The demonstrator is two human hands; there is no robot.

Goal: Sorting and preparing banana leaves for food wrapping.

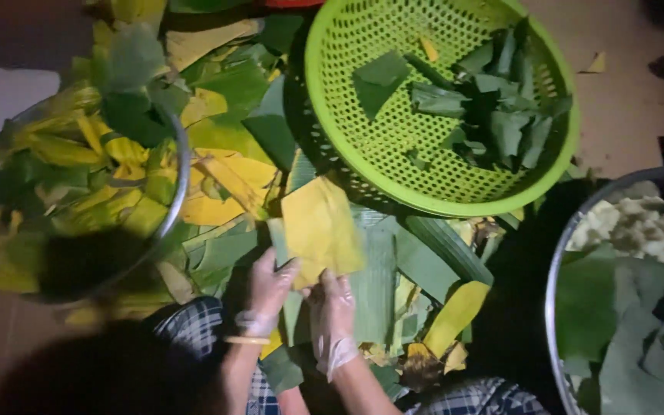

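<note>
Both your hands meet low in the middle of the view: your left hand (269,286) and your right hand (333,303), each in a thin clear glove, pinch the lower edge of a yellow leaf piece (319,230) and hold it tilted above the leaf pile (382,277) on the floor. That piece is broad, roughly squared and creased, with a paler green strip showing behind its left edge. Room is tight: a metal bowl of leaves (78,184) sits close on your left, a green basket (439,100) with folded green parcels lies just beyond the leaf, and a second metal bowl (570,253) on your right is cut off by the frame. A dark shadow hides the lower left corner.
</note>
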